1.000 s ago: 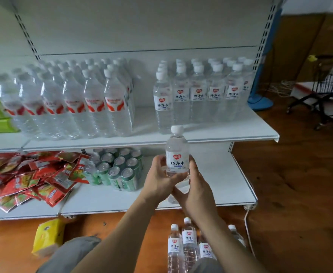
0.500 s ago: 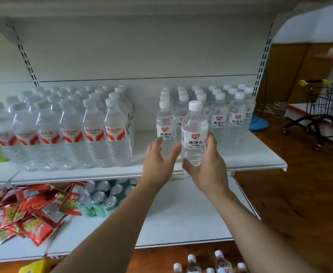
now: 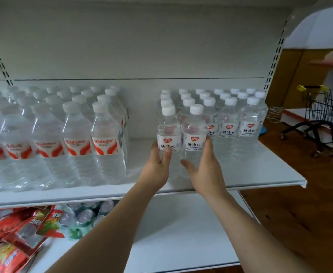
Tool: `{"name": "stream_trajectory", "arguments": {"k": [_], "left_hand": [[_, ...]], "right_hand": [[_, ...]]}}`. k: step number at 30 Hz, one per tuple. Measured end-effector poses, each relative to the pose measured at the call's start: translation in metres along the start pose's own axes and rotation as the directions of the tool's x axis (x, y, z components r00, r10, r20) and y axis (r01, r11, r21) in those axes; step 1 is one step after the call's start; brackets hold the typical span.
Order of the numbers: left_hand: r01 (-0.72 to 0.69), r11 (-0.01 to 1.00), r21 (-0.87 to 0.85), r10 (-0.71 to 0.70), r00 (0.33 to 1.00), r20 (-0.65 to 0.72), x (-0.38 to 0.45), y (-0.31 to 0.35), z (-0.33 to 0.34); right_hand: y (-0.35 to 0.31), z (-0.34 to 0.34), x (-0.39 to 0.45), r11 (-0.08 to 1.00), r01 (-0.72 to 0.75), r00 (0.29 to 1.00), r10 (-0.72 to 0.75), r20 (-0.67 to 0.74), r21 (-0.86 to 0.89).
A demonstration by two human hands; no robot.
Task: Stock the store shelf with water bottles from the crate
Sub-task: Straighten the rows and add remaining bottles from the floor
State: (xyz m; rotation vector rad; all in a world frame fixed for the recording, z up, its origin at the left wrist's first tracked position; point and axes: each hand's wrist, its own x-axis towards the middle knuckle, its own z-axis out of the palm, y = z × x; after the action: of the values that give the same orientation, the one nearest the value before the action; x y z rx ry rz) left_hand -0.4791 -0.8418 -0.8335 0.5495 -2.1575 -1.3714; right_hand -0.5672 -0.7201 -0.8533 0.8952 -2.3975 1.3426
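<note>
The shelf [image 3: 260, 170] held the bottle [image 3: 193, 138] that half a second earlier was carried in the air; it stood in the front row, so one more was stocked. The right hand [image 3: 205, 168] clasped it, and the left hand [image 3: 157, 166] gripped its neighbour [image 3: 168, 137]. A wooden floor [image 3: 299, 223] lay right of the hands.

A white upper shelf [image 3: 260, 174] holds large red-labelled water bottles [image 3: 102, 138] on the left and small white-capped bottles [image 3: 226, 123] on the right. The lower shelf [image 3: 181, 233] carries green cans [image 3: 85, 217] and red snack packets [image 3: 14, 243].
</note>
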Motion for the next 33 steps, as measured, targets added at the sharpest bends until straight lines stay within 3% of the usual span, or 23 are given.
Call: {"name": "stream_trajectory", "arguments": {"k": [6,12,14,18,20,23,26,30,33], "left_hand": [[-0.015,0.998,0.059,0.016,1.0,-0.009,0.002,-0.007,0.004],[0.117,0.975,0.187,-0.117,0.993,-0.008,-0.008,-0.02,0.006],[0.177,0.969,0.175,-0.166,0.983,-0.076,-0.023,-0.018,0.008],[0.066,0.992,0.11,-0.024,0.938,-0.347,-0.074,-0.008,0.015],[0.051,0.995,0.084,-0.02,0.94,-0.341,-0.102,-0.013,0.026],[0.135,0.989,0.06,-0.118,0.967,-0.226,-0.145,-0.047,0.046],[0.327,0.94,0.099,-0.319,0.944,-0.086,-0.183,-0.098,0.061],[0.569,0.797,0.199,-0.587,0.809,0.035,-0.223,-0.172,0.077],[0.68,0.692,0.245,-0.717,0.688,0.115,-0.252,-0.217,0.091]], "right_hand": [[0.005,0.005,0.0,0.999,-0.013,0.999,0.014,0.031,-0.032],[0.009,-0.009,-0.014,0.989,-0.004,0.996,0.017,0.092,-0.149],[0.011,-0.015,-0.031,0.98,0.019,0.999,-0.013,0.033,-0.197],[0.021,-0.025,-0.071,0.968,0.196,0.965,-0.219,-0.143,-0.158],[0.028,-0.026,-0.098,0.964,0.233,0.958,-0.25,-0.144,-0.126],[0.049,-0.014,-0.148,0.975,0.162,0.986,-0.166,-0.017,-0.15],[0.076,0.007,-0.2,0.974,-0.019,0.976,0.067,0.207,-0.225],[0.108,0.037,-0.263,0.924,-0.22,0.831,0.345,0.436,-0.313],[0.12,0.061,-0.301,0.871,-0.231,0.677,0.464,0.572,-0.433]]}}
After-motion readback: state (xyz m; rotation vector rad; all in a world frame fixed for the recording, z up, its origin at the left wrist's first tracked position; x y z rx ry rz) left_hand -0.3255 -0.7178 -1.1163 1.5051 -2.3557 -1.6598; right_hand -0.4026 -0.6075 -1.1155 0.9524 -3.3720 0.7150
